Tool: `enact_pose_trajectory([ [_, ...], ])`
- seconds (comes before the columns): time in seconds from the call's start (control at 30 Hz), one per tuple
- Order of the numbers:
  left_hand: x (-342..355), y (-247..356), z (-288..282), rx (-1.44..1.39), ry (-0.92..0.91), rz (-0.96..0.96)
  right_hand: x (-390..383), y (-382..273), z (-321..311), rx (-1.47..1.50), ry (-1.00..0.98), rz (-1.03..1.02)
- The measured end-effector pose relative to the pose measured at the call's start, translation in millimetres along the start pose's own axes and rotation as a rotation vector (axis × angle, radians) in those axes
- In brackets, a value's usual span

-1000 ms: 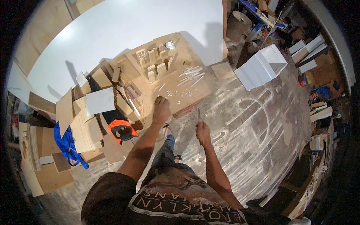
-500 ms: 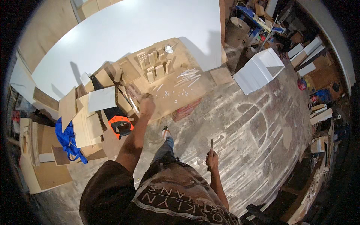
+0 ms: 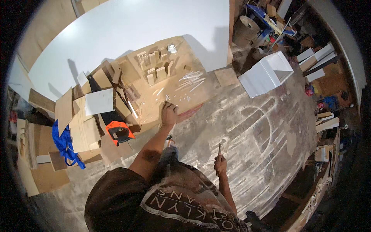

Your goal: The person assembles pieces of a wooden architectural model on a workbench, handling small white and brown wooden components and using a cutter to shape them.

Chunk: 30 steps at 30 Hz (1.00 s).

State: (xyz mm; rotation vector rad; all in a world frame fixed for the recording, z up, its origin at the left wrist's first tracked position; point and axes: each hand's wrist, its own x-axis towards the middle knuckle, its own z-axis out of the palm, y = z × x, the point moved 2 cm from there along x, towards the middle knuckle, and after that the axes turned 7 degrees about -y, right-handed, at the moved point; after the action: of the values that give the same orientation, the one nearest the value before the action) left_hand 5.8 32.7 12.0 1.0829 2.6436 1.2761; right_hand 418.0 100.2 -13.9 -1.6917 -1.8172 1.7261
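Left hand (image 3: 169,114): over the near edge of the worktop (image 3: 186,58), fingers curled and bunched; whether they pinch anything, I cannot tell.
Right hand (image 3: 220,165): closed round a slim tool (image 3: 220,149), low over the floor (image 3: 251,135), well apart from the worktop.
Just changed: half a second ago the left hand was further left, toward the scraps (image 3: 85,133); the right hand has hardly shifted since then.
Meaning: the left hand is now nearest the bits (image 3: 167,97), with the tool well away from them.
Bits: small, white, scattered just beyond the left fingers.
Strips (image 3: 191,80): white, loosely piled beyond the bits and to their right.
Blocks (image 3: 161,72): wooden, mostly upright, grouped farther back.
Saw (image 3: 119,132): orange-handled, left of the worktop.
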Motion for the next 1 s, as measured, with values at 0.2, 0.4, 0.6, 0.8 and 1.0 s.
enact_pose_trajectory([
  [0.2, 0.5, -18.2, 1.2, -0.016, -0.093, -0.087, 23.4, -28.2, -5.2, -0.043, 0.008, 0.028],
  [0.4, 2.0, 4.1, -3.4, 0.037, -0.102, 0.081, 46.3, -53.3, -0.4, 0.069, -0.034, 0.046],
  [0.6, 65.5, 19.9, 30.1, 0.247, -0.12, 0.151, 83.2, -78.6, -3.8, 0.014, -0.076, 0.026],
  [0.8, 98.7, -3.1, 55.4, 0.253, -0.335, 0.078, 149.1, -72.9, -56.1, -0.063, -0.048, -0.09],
  [1.0, 66.2, 5.0, 59.7, 0.139, -0.246, 0.27, 180.4, -104.9, -89.5, -0.088, -0.088, 0.003],
])
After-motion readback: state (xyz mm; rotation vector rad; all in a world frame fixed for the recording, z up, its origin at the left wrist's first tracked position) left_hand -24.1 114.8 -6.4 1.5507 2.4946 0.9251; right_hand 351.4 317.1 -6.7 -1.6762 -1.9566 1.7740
